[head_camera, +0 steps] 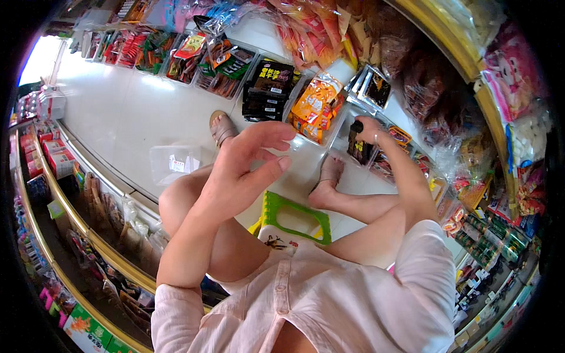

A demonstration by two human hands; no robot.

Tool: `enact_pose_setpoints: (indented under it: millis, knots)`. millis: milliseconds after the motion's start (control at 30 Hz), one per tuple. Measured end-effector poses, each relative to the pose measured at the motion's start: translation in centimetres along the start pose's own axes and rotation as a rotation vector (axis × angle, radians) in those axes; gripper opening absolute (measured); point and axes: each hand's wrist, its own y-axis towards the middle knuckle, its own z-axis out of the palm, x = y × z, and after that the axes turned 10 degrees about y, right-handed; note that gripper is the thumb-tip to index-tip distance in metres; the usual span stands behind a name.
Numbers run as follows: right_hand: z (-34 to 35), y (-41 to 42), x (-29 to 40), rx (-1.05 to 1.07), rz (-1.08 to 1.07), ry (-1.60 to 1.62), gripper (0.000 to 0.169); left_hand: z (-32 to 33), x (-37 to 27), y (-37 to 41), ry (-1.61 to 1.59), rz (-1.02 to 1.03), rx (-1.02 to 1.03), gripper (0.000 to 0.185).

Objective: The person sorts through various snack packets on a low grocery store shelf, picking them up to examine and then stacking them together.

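Observation:
My left hand (249, 163) hangs in the air above my knees, fingers curved and apart, with nothing in it. Over on the right, my right hand (370, 130) reaches down into a clear plastic bin (342, 141) and grips a small black packet (356, 126); its far side is hidden by my fingers. Another black packet (359, 149) with yellow writing lies in that bin just below. Beside it stands a clear bin of orange snack packets (317, 108). Left of that, black packets (269, 84) are stacked in a further bin.
I sit above a green-and-white folding stool (296, 220). A transparent empty-looking container (174, 161) rests on the tiled floor (110, 101). More bins of snack packets (225, 70) line the far side. Stocked shelves with gold edges (101, 245) curve along the left; bagged goods (410, 75) fill the right.

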Motion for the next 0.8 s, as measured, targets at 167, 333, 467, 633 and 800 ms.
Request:
enact_pose_setpoints:
  millis: [167, 333, 467, 633, 800]
  knots:
    - [-5.6, -10.2, 4.5, 0.194, -0.325, 0.294, 0.068, 0.5, 0.0, -0.1, 0.504, 0.149, 0.088, 0.062]
    - [-6.9, -19.9, 15.0, 0.275, -0.631, 0.326, 0.074, 2.8, 0.8, -1.9, 0.655, 0.312, 0.254, 0.097]
    - [-2.5, -23.0, 21.2, 0.315, -0.685, 0.47, 0.075, 4.0, 1.7, -4.3, 0.615, 0.247, 0.449, 0.114]
    - [4.6, -22.1, 21.4, 0.275, -0.765, 0.881, 0.068, 2.1, 2.8, -7.1, 0.71, -0.044, 0.554, 0.116]
    - [7.4, -22.3, 20.7, 0.236, -0.593, 1.238, 0.055, 1.1, 6.5, -8.7, 0.558, -0.157, 0.464, 0.1]
